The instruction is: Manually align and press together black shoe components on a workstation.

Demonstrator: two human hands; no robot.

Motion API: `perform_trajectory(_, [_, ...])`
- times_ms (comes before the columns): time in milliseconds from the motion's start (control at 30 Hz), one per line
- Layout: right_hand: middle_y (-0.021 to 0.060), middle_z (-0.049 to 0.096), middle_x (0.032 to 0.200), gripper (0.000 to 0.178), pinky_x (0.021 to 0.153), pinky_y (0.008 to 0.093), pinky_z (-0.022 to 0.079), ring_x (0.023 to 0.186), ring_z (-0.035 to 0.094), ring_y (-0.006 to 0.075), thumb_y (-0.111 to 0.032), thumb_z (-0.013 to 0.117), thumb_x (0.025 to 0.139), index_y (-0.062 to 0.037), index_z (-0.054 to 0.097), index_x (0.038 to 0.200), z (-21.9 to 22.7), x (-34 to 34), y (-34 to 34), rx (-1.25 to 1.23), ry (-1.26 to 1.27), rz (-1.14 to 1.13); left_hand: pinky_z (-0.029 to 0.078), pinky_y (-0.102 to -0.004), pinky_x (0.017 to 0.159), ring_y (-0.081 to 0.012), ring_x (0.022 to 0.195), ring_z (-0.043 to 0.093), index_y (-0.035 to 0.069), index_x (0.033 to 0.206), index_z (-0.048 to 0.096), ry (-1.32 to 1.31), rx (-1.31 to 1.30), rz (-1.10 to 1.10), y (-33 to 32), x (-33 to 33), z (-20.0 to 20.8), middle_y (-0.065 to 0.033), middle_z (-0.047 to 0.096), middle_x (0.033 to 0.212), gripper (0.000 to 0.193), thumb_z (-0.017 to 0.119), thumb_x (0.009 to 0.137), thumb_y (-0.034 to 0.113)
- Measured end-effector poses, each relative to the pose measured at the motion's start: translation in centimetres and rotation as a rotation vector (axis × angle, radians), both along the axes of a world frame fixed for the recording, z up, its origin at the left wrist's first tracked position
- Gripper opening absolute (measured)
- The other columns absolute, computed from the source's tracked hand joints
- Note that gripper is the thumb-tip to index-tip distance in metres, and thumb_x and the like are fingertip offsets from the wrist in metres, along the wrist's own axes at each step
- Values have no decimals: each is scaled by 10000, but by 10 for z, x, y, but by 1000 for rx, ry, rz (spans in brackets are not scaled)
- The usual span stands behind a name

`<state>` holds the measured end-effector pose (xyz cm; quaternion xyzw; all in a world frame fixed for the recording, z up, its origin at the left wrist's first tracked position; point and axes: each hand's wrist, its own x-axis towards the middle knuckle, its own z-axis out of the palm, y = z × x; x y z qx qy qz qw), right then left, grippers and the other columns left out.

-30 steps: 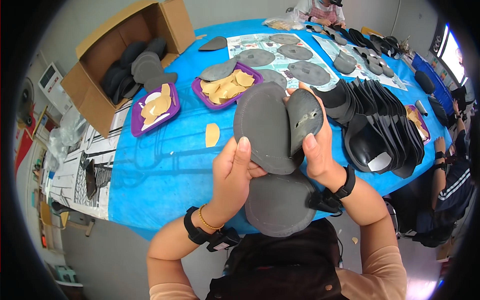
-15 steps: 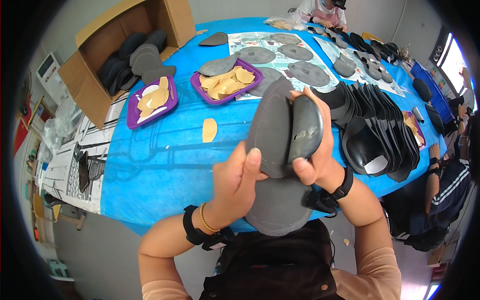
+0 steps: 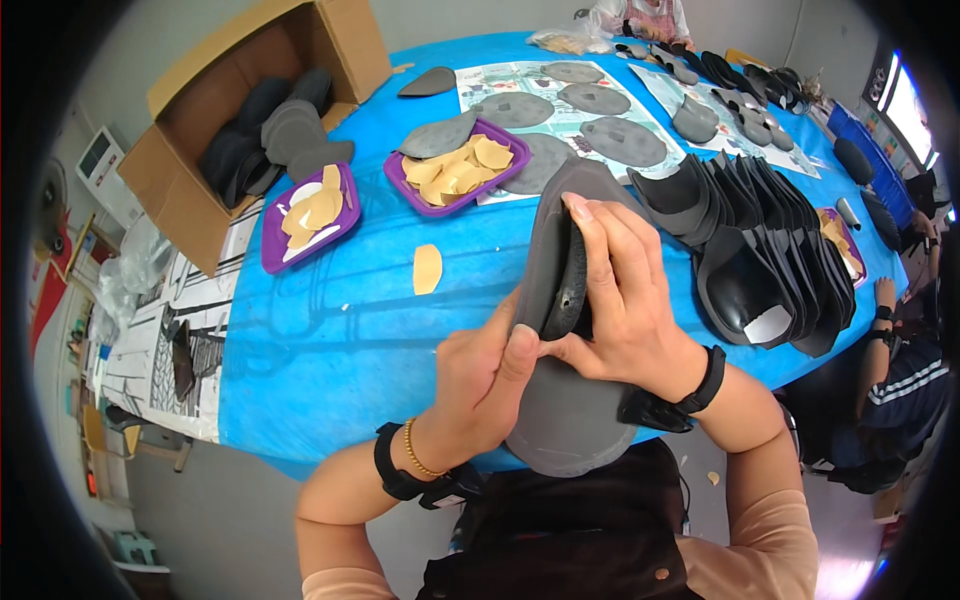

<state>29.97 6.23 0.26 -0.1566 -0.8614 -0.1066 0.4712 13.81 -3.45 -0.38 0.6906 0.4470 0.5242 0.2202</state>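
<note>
My left hand (image 3: 478, 375) is closed on the lower left edge of a dark grey moulded foam pad (image 3: 543, 245), its thumb on the near face. The pad stands tilted up, with a stitch-like line along its edge. A smaller black curved piece (image 3: 570, 290) lies against its right side. My right hand (image 3: 632, 300) wraps round that black piece, fingers over the top and thumb at its lower end, pressing it to the pad. Below both hands, another rounded grey pad (image 3: 572, 425) overhangs the table's near edge; whether it joins the held pad is hidden.
Purple trays (image 3: 352, 215) hold beige cut pieces, and one beige piece (image 3: 427, 270) lies on the blue table cover (image 3: 330, 350). Stacked black moulded pads (image 3: 745, 285) stand at right. A cardboard box (image 3: 170, 195) of pads sits far left. Other people work across and at right.
My right hand has turned and closed further over the black piece, which now shows only its edge. The grey pad has tilted with it. The view has shifted slightly.
</note>
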Motion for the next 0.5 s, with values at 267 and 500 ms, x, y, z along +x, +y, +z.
perform_trajectory(267, [205, 487, 1308, 1014, 1002, 465, 403, 1193, 471, 380, -416, 817, 564, 83, 439, 1362, 6, 3, -8, -153, -22, -9, 310, -245, 494, -41, 580, 384, -34, 912, 563, -168, -76, 36, 3, 3, -5, 13, 470, 620, 390, 397, 1062, 285])
perform_trajectory(500, [186, 487, 1294, 1014, 989, 465, 414, 1178, 470, 370, -381, 839, 526, 72, 454, 1347, 4, 0, -7, -146, -45, -5, 362, -225, 550, -42, 658, 408, -54, 1032, 633, -345, -212, 19, 11, -2, -20, 26, 472, 670, 476, 401, 1060, 360])
